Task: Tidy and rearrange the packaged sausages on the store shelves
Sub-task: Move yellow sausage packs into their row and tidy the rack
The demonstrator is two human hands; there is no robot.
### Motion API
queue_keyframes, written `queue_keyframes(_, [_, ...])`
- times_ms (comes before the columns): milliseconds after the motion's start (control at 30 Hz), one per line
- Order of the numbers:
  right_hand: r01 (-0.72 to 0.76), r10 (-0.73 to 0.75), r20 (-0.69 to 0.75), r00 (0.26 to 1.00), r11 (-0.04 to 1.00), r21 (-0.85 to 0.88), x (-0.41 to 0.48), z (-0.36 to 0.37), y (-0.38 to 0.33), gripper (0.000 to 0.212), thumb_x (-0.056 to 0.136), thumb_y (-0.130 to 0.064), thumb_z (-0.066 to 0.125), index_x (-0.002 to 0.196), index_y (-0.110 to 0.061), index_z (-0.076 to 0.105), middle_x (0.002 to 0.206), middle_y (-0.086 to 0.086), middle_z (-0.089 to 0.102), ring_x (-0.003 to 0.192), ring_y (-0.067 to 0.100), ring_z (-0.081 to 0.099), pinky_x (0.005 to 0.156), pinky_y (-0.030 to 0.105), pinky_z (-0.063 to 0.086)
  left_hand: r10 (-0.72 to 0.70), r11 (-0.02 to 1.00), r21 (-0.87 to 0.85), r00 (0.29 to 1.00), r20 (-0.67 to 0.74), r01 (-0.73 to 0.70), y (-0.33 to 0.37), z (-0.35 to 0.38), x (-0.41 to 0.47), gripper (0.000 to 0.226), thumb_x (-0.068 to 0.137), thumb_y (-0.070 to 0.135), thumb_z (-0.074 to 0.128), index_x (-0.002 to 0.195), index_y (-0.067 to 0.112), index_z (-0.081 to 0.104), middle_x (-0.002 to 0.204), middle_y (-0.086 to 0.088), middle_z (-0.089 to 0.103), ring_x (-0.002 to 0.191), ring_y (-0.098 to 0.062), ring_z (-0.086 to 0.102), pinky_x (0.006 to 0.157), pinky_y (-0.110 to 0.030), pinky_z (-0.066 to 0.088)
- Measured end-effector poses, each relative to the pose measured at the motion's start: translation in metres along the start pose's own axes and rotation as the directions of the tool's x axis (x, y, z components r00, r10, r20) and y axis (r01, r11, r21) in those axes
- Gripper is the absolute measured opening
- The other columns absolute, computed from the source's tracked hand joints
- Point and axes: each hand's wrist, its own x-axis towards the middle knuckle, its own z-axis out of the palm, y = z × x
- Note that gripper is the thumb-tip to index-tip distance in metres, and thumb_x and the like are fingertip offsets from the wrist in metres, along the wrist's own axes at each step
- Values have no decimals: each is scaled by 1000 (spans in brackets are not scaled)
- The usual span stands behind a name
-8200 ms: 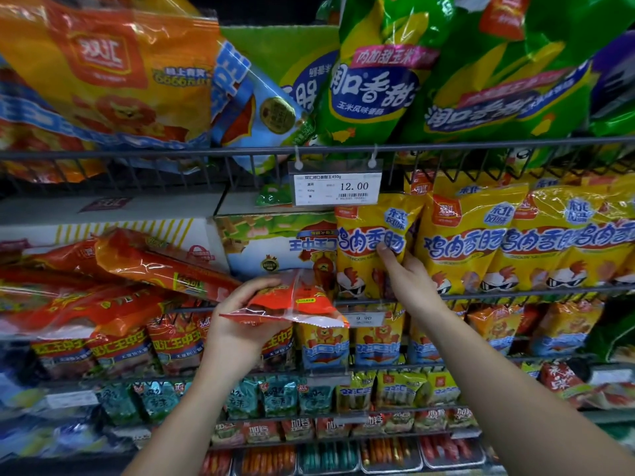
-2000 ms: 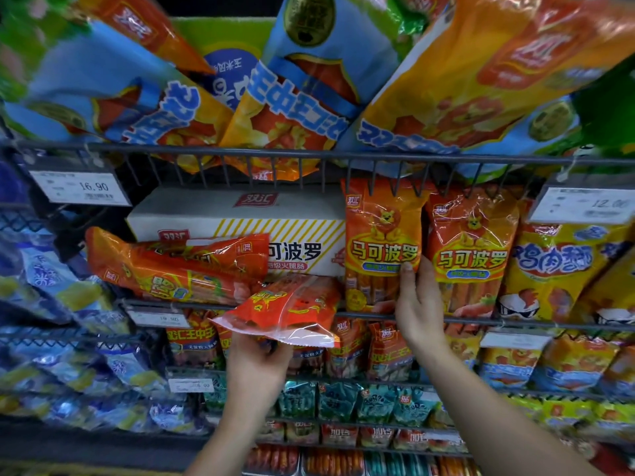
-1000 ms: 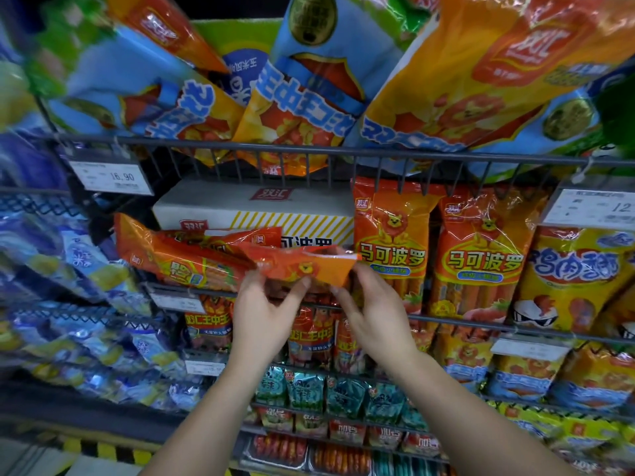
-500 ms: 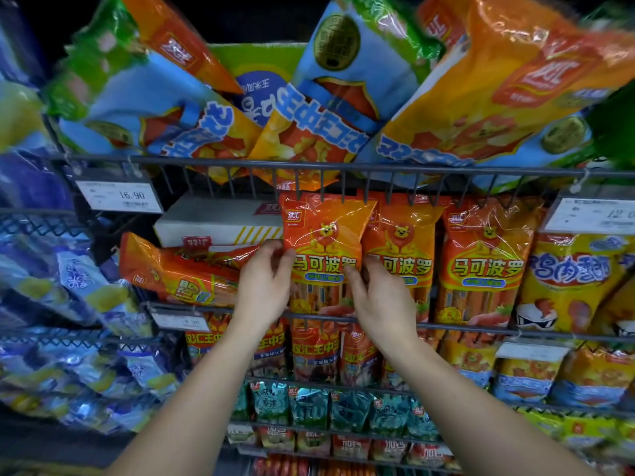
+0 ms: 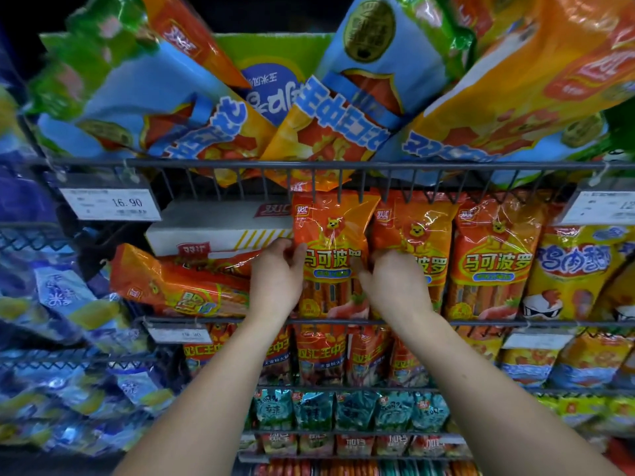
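Item: orange sausage pack (image 5: pixel 331 255), upright on the middle wire shelf (image 5: pixel 226 318), leftmost in a row of matching packs (image 5: pixel 494 262), in front of a white carton (image 5: pixel 220 228).
Left hand (image 5: pixel 276 280): grip closed on the pack's left edge.
Right hand (image 5: pixel 391 283): grip closed on its right edge.
Further left: flat orange pack (image 5: pixel 178 290).
Price tag (image 5: pixel 110 202): 16.90.
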Motion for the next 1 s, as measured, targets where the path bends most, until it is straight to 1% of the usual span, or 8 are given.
queue_keyframes(167, [7, -4, -105, 994, 1000, 27, -5, 4, -1, 42, 94, -48, 56, 78, -10, 60, 67, 10, 64, 64, 33, 64, 51, 27, 32, -23, 998, -63, 1000, -2, 23, -3, 3, 1, 24, 99, 35, 55, 107, 14, 63, 87, -1, 72, 63, -19, 70, 62, -32, 56])
queue_keyframes(233, [40, -42, -80, 996, 999, -35, -4, 0, 0, 43, 95, -50, 52, 75, -12, 59, 68, 11, 63, 65, 34, 64, 52, 29, 36, -11, 997, -73, 1000, 11, 12, -4, 2, -3, 24, 96, 36, 58, 109, 16, 64, 94, -1, 73, 74, -21, 71, 71, -38, 58])
queue_keyframes(300, [63, -67, -42, 997, 995, -77, -3, -5, 1, 42, 96, -51, 50, 73, -16, 56, 65, 8, 56, 67, 34, 64, 51, 29, 37, 15, 998, -66, 999, 31, -13, -2, -1, -11, 23, 95, 34, 61, 111, 18, 64, 96, 4, 72, 79, -15, 69, 75, -33, 56])
queue_keyframes(433, [113, -114, -31, 993, 993, -36, -3, -9, 6, 39, 93, -45, 57, 72, -13, 57, 61, 5, 52, 64, 34, 62, 51, 31, 39, 48, 993, -106, 999, -20, -50, -1, -7, -34, 25, 93, 26, 65, 117, 26, 56, 101, 20, 60, 81, 3, 60, 69, -15, 47])
queue_keyframes(533, [142, -141, -49, 989, 990, 16, -6, -7, 6, 36, 92, -43, 58, 72, -14, 64, 59, 6, 59, 60, 33, 61, 51, 33, 46, 47, 977, -202, 995, -83, -63, -5, -13, -50, 19, 93, 18, 64, 110, 25, 57, 106, 11, 63, 83, -1, 62, 66, -14, 50])
queue_keyframes(667, [217, -210, -78, 975, 972, 95, -10, -4, -7, 33, 91, -44, 56, 70, -20, 61, 57, 0, 60, 56, 27, 61, 50, 34, 50, 17, 974, -220, 985, -171, -55, -17, -33, -69, 12, 94, 14, 62, 102, 23, 63, 91, 8, 65, 79, -6, 62, 62, -15, 48])
queue_keyframes(867, [422, -424, -38, 905, 884, 203, -28, 9, -47, 19, 91, -49, 53, 94, -30, 59, 89, -9, 64, 80, 18, 63, 61, 35, 53, -116, 987, -148, 934, -337, 70, -44, -60, -89, 9, 95, 19, 60, 90, 26, 62, 81, 10, 63, 75, -4, 60, 62, -15, 46])
queue_keyframes(1000, [526, -527, -70, 847, 811, 255, -40, 24, -72, 26, 88, -42, 60, 109, -26, 62, 103, -8, 60, 95, 17, 59, 65, 34, 53, -296, 951, -199, 883, -364, 237, -63, -76, -92, 7, 98, 24, 58, 104, 23, 57, 79, -1, 63, 58, -8, 60, 50, -20, 47])
